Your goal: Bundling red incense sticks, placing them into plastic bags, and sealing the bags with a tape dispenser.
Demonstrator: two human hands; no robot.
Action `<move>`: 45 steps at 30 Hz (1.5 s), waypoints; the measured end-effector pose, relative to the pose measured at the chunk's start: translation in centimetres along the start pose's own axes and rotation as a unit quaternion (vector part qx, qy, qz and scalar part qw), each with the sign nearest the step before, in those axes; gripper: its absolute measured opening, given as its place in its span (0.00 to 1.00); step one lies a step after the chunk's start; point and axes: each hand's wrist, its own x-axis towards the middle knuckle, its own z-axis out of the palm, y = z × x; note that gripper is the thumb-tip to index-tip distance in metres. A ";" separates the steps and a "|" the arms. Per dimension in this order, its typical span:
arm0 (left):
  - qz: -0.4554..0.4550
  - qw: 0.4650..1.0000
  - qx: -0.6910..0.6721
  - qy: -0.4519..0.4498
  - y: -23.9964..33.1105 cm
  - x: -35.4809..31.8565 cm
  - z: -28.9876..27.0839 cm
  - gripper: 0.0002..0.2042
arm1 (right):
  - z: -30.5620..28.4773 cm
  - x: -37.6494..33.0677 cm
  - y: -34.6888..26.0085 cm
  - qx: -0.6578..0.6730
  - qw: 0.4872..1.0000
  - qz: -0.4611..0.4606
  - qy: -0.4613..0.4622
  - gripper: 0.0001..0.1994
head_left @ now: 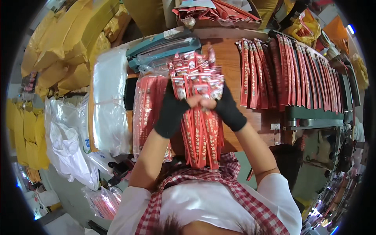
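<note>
Both of my hands wear black gloves that leave the fingertips bare. My left hand (174,107) and my right hand (229,107) are wrapped round the two sides of a thick bundle of long, narrow red packets (201,137). The thumbs meet across its front, while most other fingers are hidden behind it. Gold print runs down the packets, and their far ends are blurred. The bundle's near end reaches over the table edge toward my checked apron. Left of it, beside my left wrist, lies a clear plastic bag of similar red packets (145,105).
A stack of clear plastic bags (109,117) lies at the table's left, below a teal box (164,49). Rows of red packets (299,74) fill the right side. A carton (235,23) of more packets stands at the back. Yellow sacks (66,43) are piled far left.
</note>
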 end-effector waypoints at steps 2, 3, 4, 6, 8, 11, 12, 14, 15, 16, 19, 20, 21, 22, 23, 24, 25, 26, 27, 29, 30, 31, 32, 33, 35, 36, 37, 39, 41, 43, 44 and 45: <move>-0.134 0.985 -0.057 0.095 -5.4 1.4 -2.1 0.25 | -1.1 2.4 4.5 -0.029 0.997 0.018 0.071 0.34; -0.120 0.984 -0.057 0.117 -6.4 1.7 -1.7 0.24 | -2.7 3.2 6.5 -0.188 0.978 -0.027 0.086 0.32; -0.102 0.983 -0.056 0.140 -6.8 2.2 -1.6 0.24 | -3.0 3.7 6.9 -0.188 0.978 -0.031 0.088 0.32; -0.114 0.983 -0.055 0.134 -5.7 2.1 -1.4 0.26 | -1.8 2.9 7.1 -0.056 0.995 0.032 0.078 0.28; -0.120 0.983 -0.054 0.129 -5.4 2.1 -1.6 0.28 | -1.9 3.2 6.6 0.021 0.997 0.054 0.044 0.29; -0.063 0.989 0.004 0.132 -6.6 2.2 -3.3 0.29 | -1.6 3.4 5.9 0.097 0.991 0.096 -0.012 0.30; -0.119 0.987 -0.036 0.098 -4.3 2.3 -2.2 0.29 | -2.0 3.8 5.7 0.136 0.984 0.102 -0.056 0.30; -0.195 0.961 -0.192 0.040 -4.2 2.5 -2.7 0.28 | -1.8 3.8 4.8 0.185 0.967 0.156 -0.075 0.30; -0.109 0.985 -0.130 0.028 -4.0 2.6 -1.8 0.27 | -2.4 4.1 5.0 0.193 0.968 0.128 -0.091 0.32; -0.021 0.997 -0.068 0.016 -3.8 2.1 -0.8 0.27 | -4.3 4.6 7.5 0.071 0.994 0.028 -0.072 0.36; 0.044 0.999 -0.012 -0.025 -1.7 0.2 -0.2 0.47 | -2.1 2.0 1.5 -0.067 0.977 -0.147 -0.140 0.48; 0.024 0.998 0.016 -0.056 -0.2 -0.8 0.2 0.52 | -1.7 -0.4 -0.7 -0.075 0.987 -0.096 -0.103 0.57; 0.110 0.979 0.162 -0.059 2.0 -1.9 0.8 0.61 | -1.0 -1.8 -2.5 -0.077 0.988 -0.093 -0.099 0.57; 0.066 0.995 0.069 0.020 3.0 -3.6 2.0 0.68 | 0.0 -2.3 -3.8 -0.057 0.984 -0.128 -0.110 0.63; 0.203 0.978 0.036 0.022 5.5 -3.2 3.8 0.61 | 1.0 -2.7 -5.1 -0.037 0.978 -0.164 -0.122 0.69; 0.332 0.943 -0.003 0.019 6.7 -2.3 4.9 0.54 | 1.3 -2.7 -5.6 -0.019 0.972 -0.199 -0.126 0.75; 0.334 0.942 -0.003 0.020 6.7 -1.9 4.7 0.54 | 1.6 -2.7 -5.9 0.001 0.963 -0.235 -0.134 0.82; 0.317 0.948 -0.025 0.008 6.7 -1.9 4.5 0.51 | 1.7 -3.0 -5.9 0.001 0.963 -0.234 -0.136 0.82; 0.300 0.953 -0.048 -0.003 6.6 -1.9 4.2 0.49 | 1.6 -3.2 -5.9 -0.022 0.962 -0.228 -0.149 0.81; 0.265 0.959 -0.095 -0.026 6.1 -1.8 3.7 0.44 | 1.5 -3.2 -5.9 -0.046 0.960 -0.221 -0.164 0.80; 0.249 0.961 -0.119 -0.038 5.9 -1.6 3.5 0.41 | 1.5 -3.1 -6.0 -0.072 0.957 -0.231 -0.161 0.79; 0.232 0.961 -0.143 -0.050 5.6 -1.5 3.2 0.39 | 1.4 -2.9 -6.1 -0.097 0.953 -0.240 -0.159 0.79; 0.215 0.961 -0.166 -0.061 5.3 -1.4 2.9 0.37 | 1.5 -2.7 -6.2 -0.122 0.948 -0.250 -0.157 0.79; 0.197 0.959 -0.188 -0.073 5.1 -1.3 2.5 0.35 | 1.5 -2.5 -6.3 -0.146 0.942 -0.259 -0.155 0.78; 0.162 0.953 -0.235 -0.099 4.6 -1.0 2.0 0.31 | 1.4 -2.0 -6.6 -0.196 0.928 -0.279 -0.147 0.77; 0.144 0.949 -0.258 -0.114 4.4 -0.7 1.9 0.29 | 1.3 -1.8 -6.8 -0.222 0.920 -0.289 -0.142 0.77; 0.125 0.943 -0.281 -0.129 4.2 -0.4 1.7 0.27 | 1.2 -1.6 -7.0 -0.248 0.912 -0.298 -0.136 0.76; 0.082 0.929 -0.326 -0.153 3.6 -0.2 1.3 0.25 | 1.0 -1.6 -6.2 -0.272 0.904 -0.303 -0.129 0.76; -0.020 0.916 -0.390 -0.097 4.2 -1.6 2.3 0.24 | 0.6 -2.4 -4.4 -0.002 0.968 -0.185 -0.167 0.75; -0.141 0.826 -0.539 -0.081 1.6 -2.5 2.2 0.26 | 1.8 -2.6 -5.2 0.030 0.963 -0.209 -0.168 0.74; -0.172 0.738 -0.639 -0.130 -2.0 -2.1 0.3 0.27 | 3.0 -2.1 -5.8 0.068 0.954 -0.232 -0.178 0.72; -0.007 0.926 -0.358 -0.114 0.2 -2.5 1.5 0.28 | 4.5 -1.2 -8.7 0.317 0.935 0.153 -0.025 0.67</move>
